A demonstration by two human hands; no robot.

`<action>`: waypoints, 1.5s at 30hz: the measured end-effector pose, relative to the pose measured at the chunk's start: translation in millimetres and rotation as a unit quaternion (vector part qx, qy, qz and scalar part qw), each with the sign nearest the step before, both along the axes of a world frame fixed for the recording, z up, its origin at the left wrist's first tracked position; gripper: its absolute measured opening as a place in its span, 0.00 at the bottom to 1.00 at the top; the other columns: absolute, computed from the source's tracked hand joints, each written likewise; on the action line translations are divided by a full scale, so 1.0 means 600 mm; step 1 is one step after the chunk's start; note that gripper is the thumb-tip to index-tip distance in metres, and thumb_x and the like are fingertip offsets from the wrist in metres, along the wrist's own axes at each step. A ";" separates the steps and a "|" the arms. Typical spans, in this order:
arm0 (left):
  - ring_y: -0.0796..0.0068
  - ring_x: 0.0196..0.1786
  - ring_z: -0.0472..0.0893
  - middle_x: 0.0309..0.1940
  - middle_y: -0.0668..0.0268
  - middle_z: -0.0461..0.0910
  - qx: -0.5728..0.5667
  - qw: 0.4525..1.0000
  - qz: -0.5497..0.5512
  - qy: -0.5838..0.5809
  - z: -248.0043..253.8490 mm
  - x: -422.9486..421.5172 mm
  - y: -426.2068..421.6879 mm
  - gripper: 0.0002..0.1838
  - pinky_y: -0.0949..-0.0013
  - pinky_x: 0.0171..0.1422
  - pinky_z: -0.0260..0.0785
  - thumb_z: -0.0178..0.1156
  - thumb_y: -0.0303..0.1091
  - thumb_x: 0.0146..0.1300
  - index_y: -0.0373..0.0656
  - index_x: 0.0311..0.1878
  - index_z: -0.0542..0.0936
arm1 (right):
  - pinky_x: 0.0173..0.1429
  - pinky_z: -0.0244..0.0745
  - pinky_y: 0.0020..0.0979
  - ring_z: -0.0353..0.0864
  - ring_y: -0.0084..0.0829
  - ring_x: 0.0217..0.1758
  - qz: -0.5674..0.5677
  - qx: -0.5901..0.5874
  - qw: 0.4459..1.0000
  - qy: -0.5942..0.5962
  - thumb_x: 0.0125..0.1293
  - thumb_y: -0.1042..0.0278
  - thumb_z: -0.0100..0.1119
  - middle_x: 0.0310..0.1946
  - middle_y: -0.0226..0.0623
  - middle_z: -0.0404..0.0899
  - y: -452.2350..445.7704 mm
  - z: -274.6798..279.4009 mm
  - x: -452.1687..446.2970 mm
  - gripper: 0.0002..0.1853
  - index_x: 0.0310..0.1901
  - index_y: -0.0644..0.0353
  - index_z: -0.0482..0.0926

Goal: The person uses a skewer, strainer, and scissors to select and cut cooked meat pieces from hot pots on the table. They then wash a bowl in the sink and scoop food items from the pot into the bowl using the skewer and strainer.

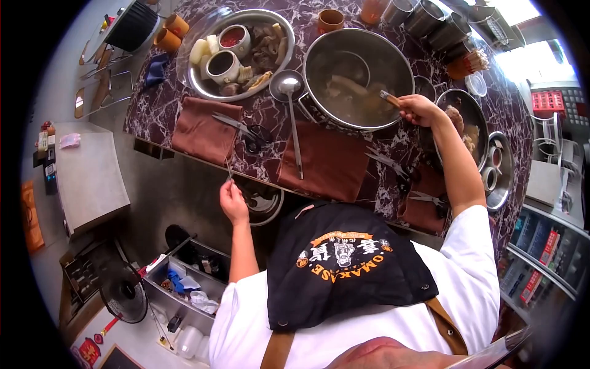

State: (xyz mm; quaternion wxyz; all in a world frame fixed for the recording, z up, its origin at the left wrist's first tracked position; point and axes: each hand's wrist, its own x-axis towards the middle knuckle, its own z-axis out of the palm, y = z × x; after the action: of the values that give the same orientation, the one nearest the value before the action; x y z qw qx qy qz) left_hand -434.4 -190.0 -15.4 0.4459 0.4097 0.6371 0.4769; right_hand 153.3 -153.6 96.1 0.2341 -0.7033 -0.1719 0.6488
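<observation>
My right hand [420, 111] is closed around a short brown wooden-looking handle [389, 99] with a pale metal-like end, over the right rim of a big steel pot [311, 101]. Cloudy broth and pale pieces of meat [349, 85] fill the pot. Down at the table's front edge, my left hand [233, 202] pinches a thin metal stick [230, 168] that points upward; its exact kind is unclear. Beyond it, black-handled scissors [236, 125] lie on a folded brown cloth [200, 132]. A long-handled ladle [292, 117] rests left of the pot.
A steel basin [195, 84] at the back left holds meat and small jars. Another pan [483, 117] of meat and a steel tray [505, 187] stand right. More brown cloths [326, 161] and scissors [393, 164] line the front edge. Steel cups [424, 15] stand behind.
</observation>
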 end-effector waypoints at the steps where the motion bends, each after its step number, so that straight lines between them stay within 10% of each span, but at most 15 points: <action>1: 0.89 0.23 0.64 0.26 0.75 0.71 0.008 1.000 -0.013 0.018 0.017 0.002 0.031 0.07 0.82 0.25 0.56 0.53 0.27 0.70 0.38 0.48 0.77 | 0.18 0.64 0.15 0.69 0.13 0.17 -0.015 0.004 1.000 0.006 0.70 0.68 0.52 0.24 0.27 0.75 -0.012 -0.003 0.002 0.16 0.58 0.58 0.75; 13: 0.76 0.39 0.79 0.37 0.66 0.83 0.072 0.979 -0.165 0.094 0.009 0.095 0.199 0.10 0.72 0.46 0.71 0.55 0.29 0.68 0.35 0.48 0.80 | 0.18 0.63 0.16 0.67 0.12 0.16 -0.127 0.103 0.986 -0.010 0.74 0.65 0.46 0.23 0.24 0.72 -0.114 0.014 -0.105 0.21 0.67 0.55 0.67; 21: 0.48 0.46 0.81 0.41 0.51 0.83 0.110 0.832 -0.376 0.393 0.139 0.390 0.329 0.12 0.51 0.50 0.73 0.52 0.34 0.59 0.46 0.41 0.83 | 0.19 0.63 0.17 0.67 0.14 0.17 -0.176 0.168 0.970 0.016 0.74 0.65 0.47 0.24 0.25 0.72 -0.135 -0.014 -0.152 0.23 0.68 0.56 0.66; 27: 0.53 0.46 0.83 0.41 0.51 0.84 -0.022 0.858 -0.384 0.340 0.064 0.540 0.365 0.13 0.58 0.51 0.74 0.54 0.34 0.58 0.44 0.40 0.85 | 0.18 0.64 0.17 0.68 0.14 0.16 -0.182 0.213 0.960 0.015 0.73 0.69 0.45 0.23 0.26 0.73 -0.174 -0.018 -0.192 0.22 0.68 0.56 0.66; 30: 0.82 0.26 0.73 0.26 0.70 0.80 -0.132 0.932 -0.331 0.064 0.075 0.562 0.320 0.08 0.75 0.29 0.64 0.60 0.31 0.59 0.38 0.37 0.85 | 0.19 0.66 0.18 0.69 0.15 0.16 -0.196 0.218 0.955 0.036 0.74 0.69 0.44 0.24 0.26 0.72 -0.189 -0.021 -0.196 0.21 0.66 0.58 0.66; 37: 0.88 0.25 0.68 0.26 0.77 0.76 -0.094 0.930 -0.319 -0.153 0.047 0.541 0.280 0.08 0.81 0.29 0.59 0.57 0.28 0.66 0.37 0.41 0.83 | 0.21 0.69 0.20 0.70 0.17 0.18 -0.259 0.210 0.938 0.097 0.74 0.68 0.45 0.25 0.27 0.73 -0.210 0.002 -0.156 0.21 0.67 0.58 0.65; 45: 0.91 0.19 0.61 0.19 0.82 0.65 -0.084 0.929 -0.331 -0.142 0.069 0.532 0.278 0.07 0.83 0.20 0.48 0.54 0.31 0.70 0.42 0.43 0.81 | 0.21 0.66 0.17 0.70 0.14 0.19 -0.263 0.211 0.923 0.183 0.74 0.66 0.44 0.25 0.27 0.73 -0.213 0.031 -0.124 0.21 0.67 0.55 0.65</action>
State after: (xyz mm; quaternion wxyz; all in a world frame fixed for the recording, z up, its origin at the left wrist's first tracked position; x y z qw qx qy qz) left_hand -115.2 -23.3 25.7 0.6969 0.4865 0.4333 0.3000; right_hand 78.6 -281.6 114.8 0.5669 -0.5268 -0.0678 0.6298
